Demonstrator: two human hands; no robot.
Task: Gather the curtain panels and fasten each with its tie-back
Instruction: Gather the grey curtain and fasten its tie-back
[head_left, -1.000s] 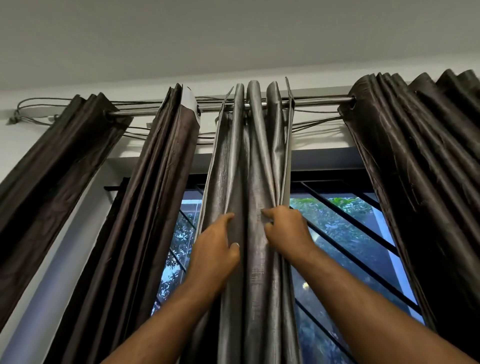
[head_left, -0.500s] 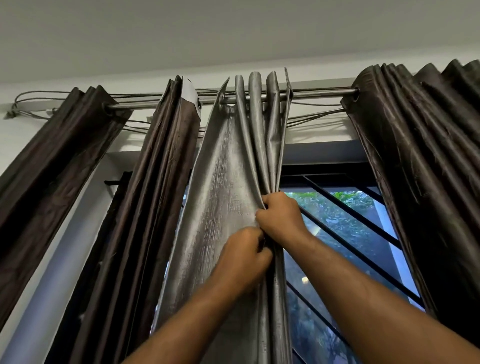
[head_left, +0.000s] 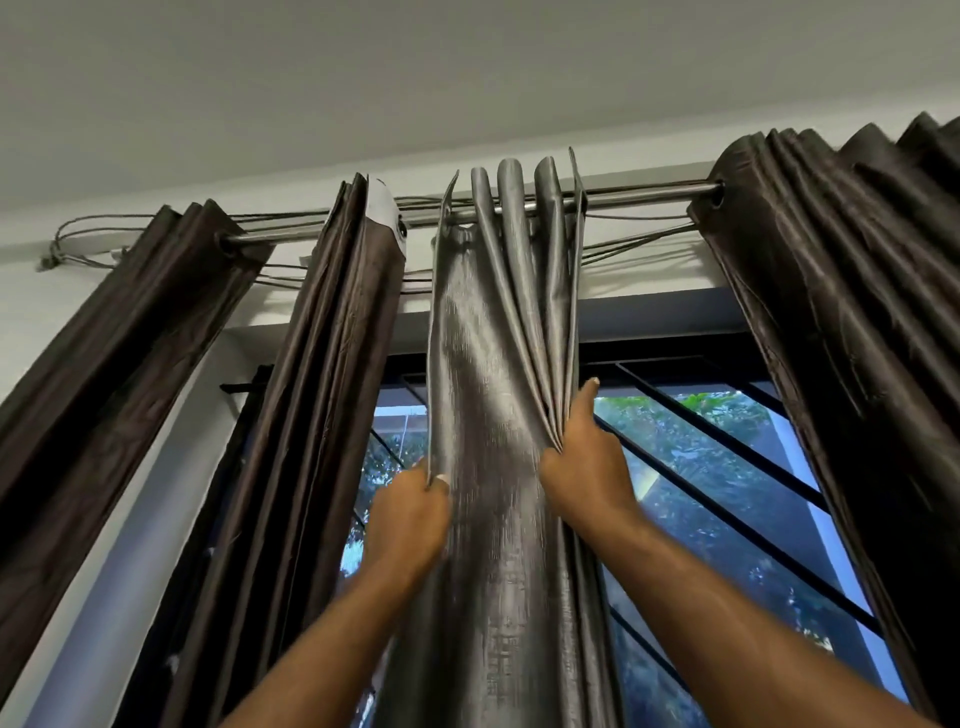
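Window (head_left: 727, 493) at the back: black bars across the glass, green leaves outside, white ceiling above. Metal rod (head_left: 639, 193) runs left to right over the frame, with thin cords (head_left: 639, 244) slung beside it.

Grey panel (head_left: 493, 364) hangs from the rod at centre, long axis vertical. Dark panel (head_left: 322, 415) just to its left. Second dark panel (head_left: 841, 312) well apart on the right. Third dark panel (head_left: 104, 389) at far left.

Left hand (head_left: 410, 514): thumb and fingers (head_left: 441, 480) pinch the grey panel's left edge. Right hand (head_left: 587, 467): clenched on the bunched pleats at the right edge, index finger straight and pointing up along the fold. Both hands are well below the rod, the right a little higher.

Key relation: a flat stretch of cloth spans between the two hands, and the pleats are stacked on the right side only. The loose width therefore lies to the left of the right hand.

Judgement: gathering is under way. The likely next move is for the left hand to carry its edge rightward, across the vertical axis, to meet the right hand, which serves as anchor.

No tie-back in view; the grey panel is not yet fastened. Possible fault: stacked pleats slipping out while the edge travels.
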